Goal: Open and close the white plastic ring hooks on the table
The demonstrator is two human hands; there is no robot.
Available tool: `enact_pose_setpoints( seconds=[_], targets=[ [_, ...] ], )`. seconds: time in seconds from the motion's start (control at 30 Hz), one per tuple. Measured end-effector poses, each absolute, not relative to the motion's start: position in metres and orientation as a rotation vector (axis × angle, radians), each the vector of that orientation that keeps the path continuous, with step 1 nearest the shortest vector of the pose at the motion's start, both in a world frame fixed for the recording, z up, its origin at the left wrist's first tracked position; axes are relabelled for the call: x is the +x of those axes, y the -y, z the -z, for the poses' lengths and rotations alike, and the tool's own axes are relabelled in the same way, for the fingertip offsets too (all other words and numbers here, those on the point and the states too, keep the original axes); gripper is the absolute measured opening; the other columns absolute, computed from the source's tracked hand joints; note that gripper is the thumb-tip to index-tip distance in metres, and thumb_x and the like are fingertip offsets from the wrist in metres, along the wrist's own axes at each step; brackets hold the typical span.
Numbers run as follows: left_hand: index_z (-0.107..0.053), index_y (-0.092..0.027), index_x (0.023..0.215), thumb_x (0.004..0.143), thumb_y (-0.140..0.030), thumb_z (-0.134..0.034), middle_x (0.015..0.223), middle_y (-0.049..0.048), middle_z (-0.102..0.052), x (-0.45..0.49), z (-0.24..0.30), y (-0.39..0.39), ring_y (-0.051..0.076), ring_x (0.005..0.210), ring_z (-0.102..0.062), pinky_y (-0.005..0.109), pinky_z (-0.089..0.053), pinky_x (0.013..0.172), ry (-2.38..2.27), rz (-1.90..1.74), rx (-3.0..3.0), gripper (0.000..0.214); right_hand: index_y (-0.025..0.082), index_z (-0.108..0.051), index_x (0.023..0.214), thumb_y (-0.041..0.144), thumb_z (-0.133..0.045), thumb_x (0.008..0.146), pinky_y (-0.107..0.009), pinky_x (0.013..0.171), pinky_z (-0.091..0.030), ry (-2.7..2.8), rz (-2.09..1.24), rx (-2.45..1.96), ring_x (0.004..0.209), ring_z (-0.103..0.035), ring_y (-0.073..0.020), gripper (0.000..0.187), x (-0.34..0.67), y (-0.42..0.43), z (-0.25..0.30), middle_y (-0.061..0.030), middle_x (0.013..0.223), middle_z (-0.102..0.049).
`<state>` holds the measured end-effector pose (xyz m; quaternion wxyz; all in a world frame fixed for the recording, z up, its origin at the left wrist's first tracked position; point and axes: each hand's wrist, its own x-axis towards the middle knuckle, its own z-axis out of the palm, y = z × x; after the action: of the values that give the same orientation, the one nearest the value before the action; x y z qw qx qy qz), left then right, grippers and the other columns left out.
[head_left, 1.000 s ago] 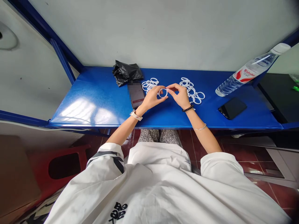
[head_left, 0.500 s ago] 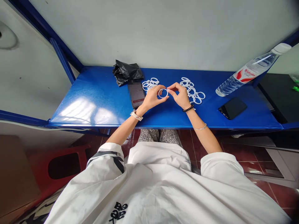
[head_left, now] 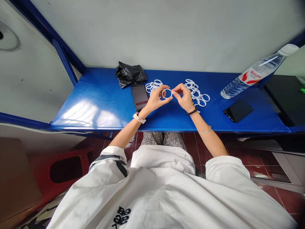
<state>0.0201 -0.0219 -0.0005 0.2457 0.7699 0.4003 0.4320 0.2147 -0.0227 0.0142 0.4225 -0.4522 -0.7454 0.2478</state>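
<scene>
Between the two hands, just above the blue table, was one white ring. Right hand: thumb and index together, pinched on the ring's right edge, where a small tab seemed to sit; too small to read. Left hand: thumb and index well apart in a C around the ring, thumb on the near side, fingers on the far and left side. Couldn't tell whether the left fingers actually clamped it.

Key relation: ring lay directly left of the right pinch, inside the left hand's C. Round, so no long axis; its broad face was toward the camera. Both hands were on it or right beside it, neither clearly nearer. The right pinch was the one on the tab side, so my read is that fine work at that edge was the right hand's.

Further out: left pile of white rings just past the left hand, partly covered by it. Right pile of white rings beside and beyond the right hand. Dark flat device left of the left hand, crumpled black bag at its far end. Well to the right, black phone lay near, water bottle stood far.
</scene>
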Motion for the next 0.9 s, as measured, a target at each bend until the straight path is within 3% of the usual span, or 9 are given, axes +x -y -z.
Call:
enact_pose_setpoints(
  seconds=[0.27,0.5,0.7,0.9],
  targets=[
    [-0.061,-0.025,0.119,0.093,-0.059,-0.069,0.078,0.0002,-0.062,0.02,0.001,0.022,0.015,0.071,-0.061,0.031,-0.054,0.069,-1.076,-1.177,2.093,0.044,0.03,-0.07,0.118,0.072,-0.057,0.096,-0.052,0.094,-0.061,1.872,-0.608,-1.171,0.097,-0.068,-0.0313,0.049,0.214,0.023,-0.015,-0.0083,0.097,-0.07],
    [-0.061,-0.025,0.12,0.094,-0.062,-0.068,0.079,0.0013,-0.064,0.019,0.0,0.022,0.016,0.073,-0.062,0.031,-0.053,0.07,-1.069,-1.167,2.095,0.046,0.028,-0.071,0.111,0.073,-0.054,0.097,-0.053,0.094,-0.061,1.88,-0.59,-1.085,0.098,-0.069,-0.0317,0.05,0.216,0.019,-0.009,-0.0101,0.1,-0.071],
    [-0.064,-0.021,0.117,0.093,-0.045,-0.074,0.082,0.0015,-0.068,0.018,0.005,0.017,0.014,0.071,-0.063,0.027,-0.05,0.067,-1.154,-1.128,2.149,0.035,0.026,-0.068,0.095,0.078,-0.053,0.095,-0.051,0.085,-0.063,1.886,-0.554,-1.034,0.086,-0.07,-0.0288,0.054,0.218,0.013,-0.001,-0.0091,0.091,-0.073],
    [-0.065,-0.018,0.117,0.092,-0.033,-0.075,0.086,0.0036,-0.07,0.019,0.009,0.015,0.019,0.079,-0.066,0.03,-0.05,0.072,-1.288,-1.046,2.296,0.031,0.025,-0.065,0.093,0.064,-0.058,0.099,-0.046,0.08,-0.061,1.973,-0.533,-1.077,0.08,-0.07,-0.0268,0.04,0.216,0.013,-0.001,-0.0078,0.091,-0.075]
  ],
)
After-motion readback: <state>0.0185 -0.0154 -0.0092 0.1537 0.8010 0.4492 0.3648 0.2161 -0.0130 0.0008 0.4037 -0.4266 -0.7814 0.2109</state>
